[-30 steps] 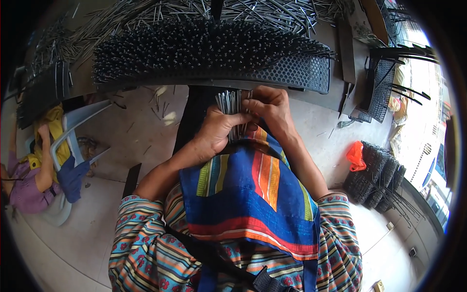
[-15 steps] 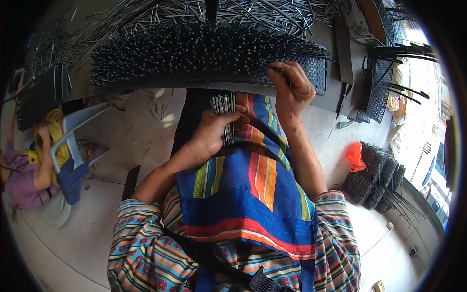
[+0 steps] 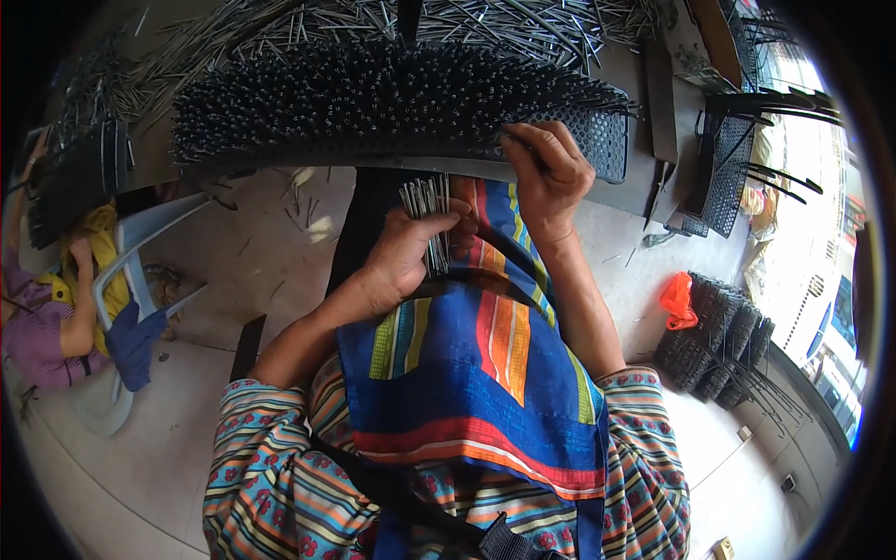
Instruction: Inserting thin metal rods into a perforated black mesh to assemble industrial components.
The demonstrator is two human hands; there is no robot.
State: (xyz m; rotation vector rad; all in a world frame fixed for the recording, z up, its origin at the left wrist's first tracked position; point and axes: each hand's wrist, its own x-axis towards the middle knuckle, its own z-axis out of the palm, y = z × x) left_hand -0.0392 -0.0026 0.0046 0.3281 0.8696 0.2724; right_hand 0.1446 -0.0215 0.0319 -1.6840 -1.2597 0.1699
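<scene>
A bundle of thin silvery metal rods (image 3: 426, 198) is clasped in my left hand (image 3: 399, 252), above my lap, with the thumb across the rods. My right hand (image 3: 554, 177) is raised at the front edge of a dark perforated rack (image 3: 605, 147). Its thumb and forefinger are pinched together; what they hold, if anything, is too small to make out. Dark upright rods (image 3: 364, 103) crowd most of the rack in a dense mass. Bare holes show at the rack's right end.
Loose metal rods (image 3: 364, 26) lie heaped behind the rack. Another rod-filled rack (image 3: 79, 177) is at the left, near a seated person (image 3: 56, 336). Dark racks and a red plastic bag (image 3: 679, 301) sit on the floor at the right.
My right hand has shifted slightly left and down along the rack's front edge, still pinched. The left hand holds its bundle in nearly the same place.
</scene>
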